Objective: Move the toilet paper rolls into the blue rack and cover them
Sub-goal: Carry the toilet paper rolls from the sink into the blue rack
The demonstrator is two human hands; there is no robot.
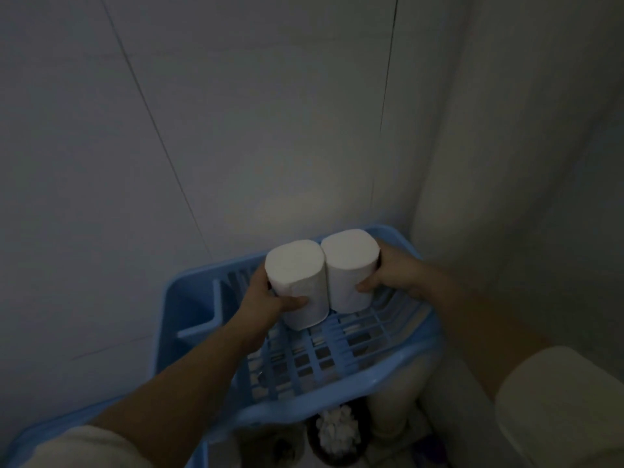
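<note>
Two white toilet paper rolls stand upright, side by side and touching, over the slatted floor of the blue rack (189, 298). My left hand (266, 298) grips the left roll (297, 278) from its left side, thumb across the front. My right hand (388, 271) grips the right roll (349, 268) from its right side. Both rolls sit toward the rack's back, near the wall. Whether they rest on the slats or hang just above them I cannot tell. No cover is in view.
The rack stands in a dim corner, with tiled wall (236, 130) behind and a second wall (523, 163) at right. A narrow side compartment (199, 312) occupies the rack's left part. Below the rack's front rim sit a dark bin holding white scraps (336, 430) and a pale container (391, 400).
</note>
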